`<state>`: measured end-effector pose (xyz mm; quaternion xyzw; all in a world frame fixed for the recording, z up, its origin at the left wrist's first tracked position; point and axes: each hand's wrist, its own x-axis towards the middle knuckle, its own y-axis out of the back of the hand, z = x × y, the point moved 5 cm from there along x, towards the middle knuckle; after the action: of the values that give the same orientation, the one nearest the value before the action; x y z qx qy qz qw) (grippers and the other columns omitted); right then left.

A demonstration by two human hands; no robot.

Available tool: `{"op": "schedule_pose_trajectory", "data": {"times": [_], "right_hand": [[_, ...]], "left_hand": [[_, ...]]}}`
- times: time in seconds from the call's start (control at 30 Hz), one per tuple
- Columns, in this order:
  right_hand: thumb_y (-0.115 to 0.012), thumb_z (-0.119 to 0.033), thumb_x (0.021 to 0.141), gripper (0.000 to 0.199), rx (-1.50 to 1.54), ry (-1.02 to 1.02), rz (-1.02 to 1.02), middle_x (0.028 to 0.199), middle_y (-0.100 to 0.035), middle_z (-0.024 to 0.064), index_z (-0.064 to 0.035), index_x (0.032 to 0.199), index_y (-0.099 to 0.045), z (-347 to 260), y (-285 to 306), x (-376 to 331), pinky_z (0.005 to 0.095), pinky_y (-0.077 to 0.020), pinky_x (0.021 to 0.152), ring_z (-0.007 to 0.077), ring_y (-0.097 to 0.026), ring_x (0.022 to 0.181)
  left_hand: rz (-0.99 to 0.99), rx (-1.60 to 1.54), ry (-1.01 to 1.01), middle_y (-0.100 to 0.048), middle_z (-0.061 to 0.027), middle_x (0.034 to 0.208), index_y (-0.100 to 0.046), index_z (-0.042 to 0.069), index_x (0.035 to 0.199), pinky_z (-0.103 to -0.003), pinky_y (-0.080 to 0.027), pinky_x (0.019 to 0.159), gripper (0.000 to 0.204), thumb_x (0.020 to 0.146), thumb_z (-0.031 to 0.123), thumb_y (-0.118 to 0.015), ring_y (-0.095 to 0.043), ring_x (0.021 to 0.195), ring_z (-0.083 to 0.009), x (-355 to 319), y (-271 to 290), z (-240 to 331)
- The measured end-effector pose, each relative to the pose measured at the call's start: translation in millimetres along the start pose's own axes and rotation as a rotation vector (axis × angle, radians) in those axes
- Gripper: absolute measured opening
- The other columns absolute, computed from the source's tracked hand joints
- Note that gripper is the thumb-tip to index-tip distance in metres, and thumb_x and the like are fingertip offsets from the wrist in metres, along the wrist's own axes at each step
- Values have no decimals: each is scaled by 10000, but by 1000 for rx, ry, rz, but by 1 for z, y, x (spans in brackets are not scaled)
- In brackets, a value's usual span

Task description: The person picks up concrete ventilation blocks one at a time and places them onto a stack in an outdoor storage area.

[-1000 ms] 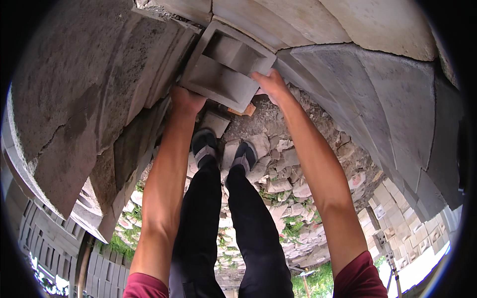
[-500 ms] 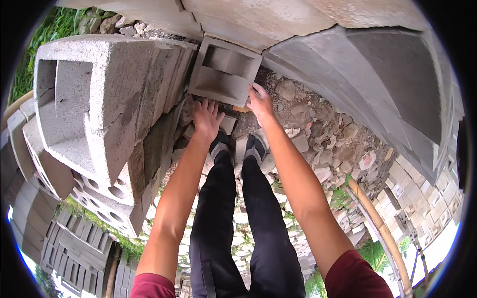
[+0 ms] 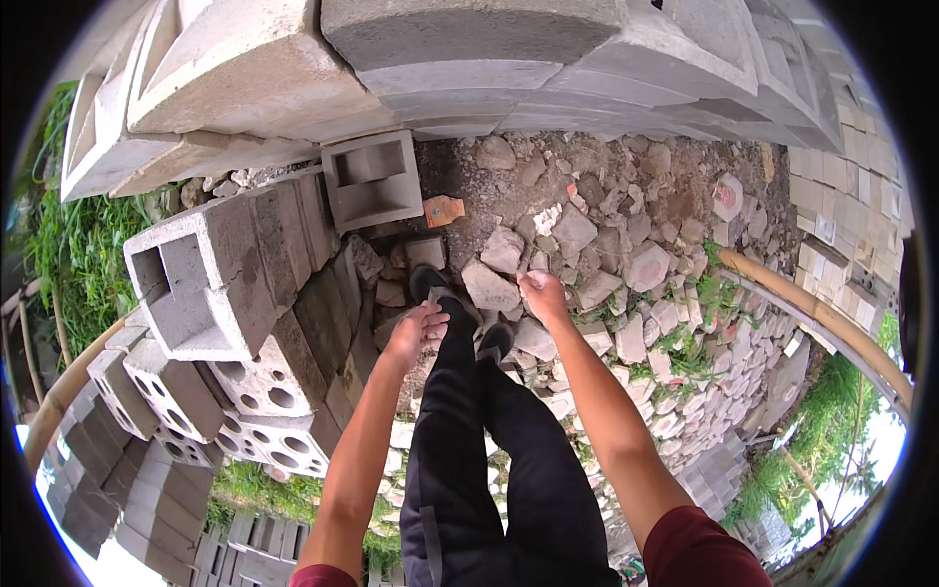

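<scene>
Left hand point(image 3: 416, 328) loosely curled, right hand point(image 3: 541, 291) clenched, nothing held. Hollow block point(image 3: 372, 181) rested on loose rubble point(image 3: 587, 235); tipping, stumbling risked.

One head-worn fisheye view, looking steeply down the person's own body.

The camera sits above the forearms, which enter from the lower edge; the left hand point(image 3: 416, 331) and right hand point(image 3: 541, 293) hang close below it, the rubble ground point(image 3: 606, 225) farther down. Stacked concrete blocks point(image 3: 210, 274) curve along the left and top rim, bent by the lens. No second view.
</scene>
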<state>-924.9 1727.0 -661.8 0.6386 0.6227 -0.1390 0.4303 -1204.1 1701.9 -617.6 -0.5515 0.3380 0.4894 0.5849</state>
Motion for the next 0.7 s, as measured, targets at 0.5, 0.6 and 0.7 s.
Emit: {"op": "schedule_pose_trajectory", "data": {"times": [0.5,0.6,0.7], "right_hand": [[-619,-263,863,277,564,-82,435,848,-690,149,-13,980,-640,131,65,-194,332,-516,693,236,-675,772],[-606,-268,869,287,551,-88,512,872,-677,168,-1,974,-630,141,104,-258,355,-514,718,269,-670,816],[-588,-284,875,306,615,-145,671,884,-670,180,0,982,-626,176,139,-319,363,-514,726,287,-667,837]], "left_hand": [[27,953,-256,-633,-125,1122,-546,30,1195,-374,-451,861,467,949,408,-428,-593,1039,-225,-47,-179,13],[-82,1132,-254,-626,-137,1133,-543,26,1193,-385,-457,857,444,949,378,-429,-592,1053,-241,-56,-228,-20],[-278,1378,-281,-622,-142,1141,-530,27,1205,-382,-457,851,427,952,354,-424,-596,1047,-243,-69,-287,-57]]}}
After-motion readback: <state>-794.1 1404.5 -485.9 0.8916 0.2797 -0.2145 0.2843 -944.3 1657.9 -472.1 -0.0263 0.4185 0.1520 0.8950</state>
